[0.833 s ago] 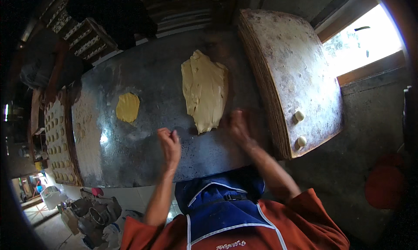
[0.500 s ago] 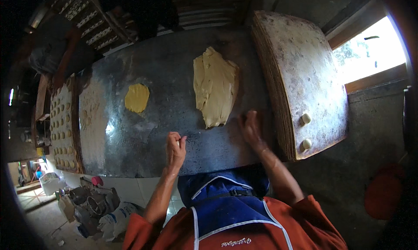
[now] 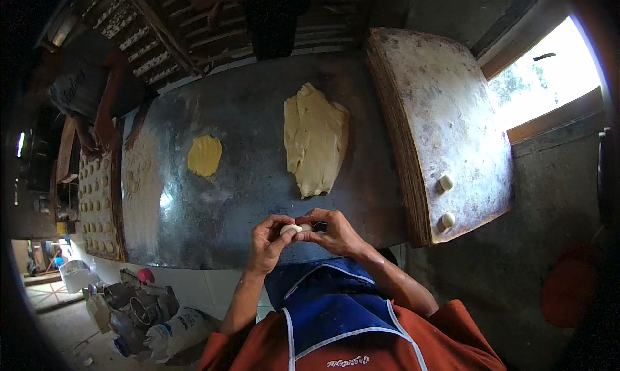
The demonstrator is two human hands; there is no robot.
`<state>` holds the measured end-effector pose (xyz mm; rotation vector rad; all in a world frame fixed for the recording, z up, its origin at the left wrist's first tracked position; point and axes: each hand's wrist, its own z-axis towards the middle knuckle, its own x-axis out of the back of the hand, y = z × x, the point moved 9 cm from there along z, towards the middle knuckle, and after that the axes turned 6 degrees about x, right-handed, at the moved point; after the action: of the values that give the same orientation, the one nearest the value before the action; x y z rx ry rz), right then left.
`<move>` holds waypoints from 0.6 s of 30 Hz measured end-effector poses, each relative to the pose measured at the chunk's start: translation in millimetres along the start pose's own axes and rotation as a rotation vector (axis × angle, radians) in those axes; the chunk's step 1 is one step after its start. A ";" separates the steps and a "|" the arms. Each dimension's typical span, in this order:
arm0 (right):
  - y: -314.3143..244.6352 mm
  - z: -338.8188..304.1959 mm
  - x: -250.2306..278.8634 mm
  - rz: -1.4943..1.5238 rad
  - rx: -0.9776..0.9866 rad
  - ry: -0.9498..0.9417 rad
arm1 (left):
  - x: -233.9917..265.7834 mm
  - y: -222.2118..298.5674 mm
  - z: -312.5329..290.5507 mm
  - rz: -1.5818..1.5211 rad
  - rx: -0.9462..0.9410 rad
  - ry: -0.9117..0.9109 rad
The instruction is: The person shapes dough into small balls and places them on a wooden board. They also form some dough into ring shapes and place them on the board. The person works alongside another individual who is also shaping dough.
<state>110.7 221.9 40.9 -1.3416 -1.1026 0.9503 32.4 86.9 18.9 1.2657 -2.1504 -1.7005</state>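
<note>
Just in front of my apron, my left hand (image 3: 266, 245) and my right hand (image 3: 337, 234) meet over the near part of the table. A small pale dough piece (image 3: 292, 229) is pinched between the fingers of both, partly covered by them. Beyond my hands lies a big, smooth, cream-coloured slab of dough (image 3: 315, 142). To its left is a flat, deeper yellow round lump (image 3: 205, 156), whose exact stuff I cannot tell.
On the right stands a tall stack of trays (image 3: 445, 113); two dough balls (image 3: 447, 182) rest on the top one. At the far left, a co-worker's hands (image 3: 97, 138) reach over a tray of small rounds (image 3: 97, 203). Sacks (image 3: 177, 329) lie on the floor lower left.
My two hands have come together from apart, and a pale dough piece now shows between them. The co-worker at the left has leaned in over the tray of rounds.
</note>
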 end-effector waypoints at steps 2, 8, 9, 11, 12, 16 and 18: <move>4.9 -4.2 -0.6 0.045 -0.126 -0.045 | -6.5 7.9 1.5 0.067 -0.033 -0.055; -9.3 -49.2 -9.1 0.613 0.139 -0.825 | -12.8 16.5 9.5 0.499 -0.080 -0.344; 2.0 -53.4 8.1 0.620 0.079 -0.665 | 1.6 14.2 15.0 0.563 -0.076 -0.217; 13.6 -54.3 44.1 0.307 0.100 -0.348 | 28.4 11.3 9.1 0.809 -0.162 0.058; 21.9 -60.5 62.9 0.113 0.064 -0.193 | 42.4 6.9 1.0 0.930 -0.204 0.192; 109.6 -84.2 100.3 -0.836 0.035 0.230 | 67.0 -0.9 9.6 1.446 -0.638 0.388; 104.9 -31.5 104.9 -1.048 0.032 0.364 | 62.2 -3.9 50.9 1.308 -0.578 0.548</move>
<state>175.9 319.4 -55.2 -0.6778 -1.2575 -0.0498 -33.9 83.7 -26.7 0.0091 -1.3520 -1.0202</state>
